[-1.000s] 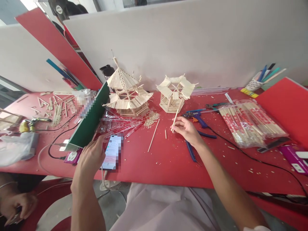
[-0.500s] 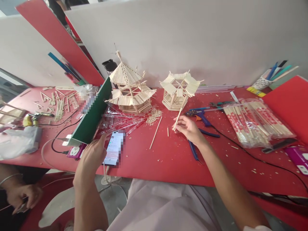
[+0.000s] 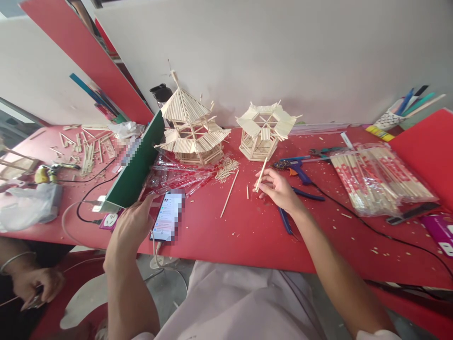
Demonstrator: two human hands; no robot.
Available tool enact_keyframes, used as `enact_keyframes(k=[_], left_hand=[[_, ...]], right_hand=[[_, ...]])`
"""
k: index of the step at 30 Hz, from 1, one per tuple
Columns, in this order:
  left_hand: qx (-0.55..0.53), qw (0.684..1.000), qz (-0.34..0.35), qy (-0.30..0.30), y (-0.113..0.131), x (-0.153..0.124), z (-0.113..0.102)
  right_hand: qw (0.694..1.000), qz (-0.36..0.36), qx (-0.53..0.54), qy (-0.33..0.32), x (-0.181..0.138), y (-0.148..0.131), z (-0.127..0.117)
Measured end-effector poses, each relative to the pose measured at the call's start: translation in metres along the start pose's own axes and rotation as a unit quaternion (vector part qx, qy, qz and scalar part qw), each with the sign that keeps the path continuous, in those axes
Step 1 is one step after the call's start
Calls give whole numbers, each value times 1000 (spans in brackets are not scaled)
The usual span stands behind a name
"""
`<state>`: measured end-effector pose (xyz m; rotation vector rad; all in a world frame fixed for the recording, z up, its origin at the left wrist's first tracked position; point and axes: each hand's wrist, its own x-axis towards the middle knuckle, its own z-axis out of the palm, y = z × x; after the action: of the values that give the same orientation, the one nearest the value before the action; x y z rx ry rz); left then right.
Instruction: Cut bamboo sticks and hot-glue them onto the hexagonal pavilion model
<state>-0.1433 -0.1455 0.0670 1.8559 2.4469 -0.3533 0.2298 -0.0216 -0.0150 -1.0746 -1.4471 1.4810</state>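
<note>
On my feed the right hand sits low over the red table, thumb and fingertips pinched shut on a short wooden stick. The stick is tilted, with its upper end pointing toward the small stick pavilion just behind it. The left hand is at the near table edge with its back to me, against the left side of a phone that lies flat with its screen lit. From this angle I cannot tell whether the fingers grip the phone or only rest by it. A taller stick pagoda stands left of the pavilion, on crumpled clear wrappers, with a green board leaning just beside it. A long loose stick lies between the phone and the right hand. A blue glue gun lies just behind the right hand, and blue-handled pliers run under the wrist. A clear bag of chopsticks lies well off to the right. At the lower left another person's hand shows below the table.
</note>
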Motion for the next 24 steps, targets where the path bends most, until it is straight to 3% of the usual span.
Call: enact_keyframes(k=[7,12,15,19,24], left_hand=[[-31,999,12,-26,0,-2,5],[-84,995,53,-18,-3,-1,9],[-95,991,89,16,5,1,11],[-129,974,163,89,41,9,7],[-221,917,317,103,114,24,-7]], right_hand=[[1000,-4,-6,-5,0,0,0],[1000,0,-8,-3,0,1,0],[1000,2,-5,-2,0,3,-1],[1000,-1,20,-3,0,1,1],[998,-21,59,15,1,-5,1]])
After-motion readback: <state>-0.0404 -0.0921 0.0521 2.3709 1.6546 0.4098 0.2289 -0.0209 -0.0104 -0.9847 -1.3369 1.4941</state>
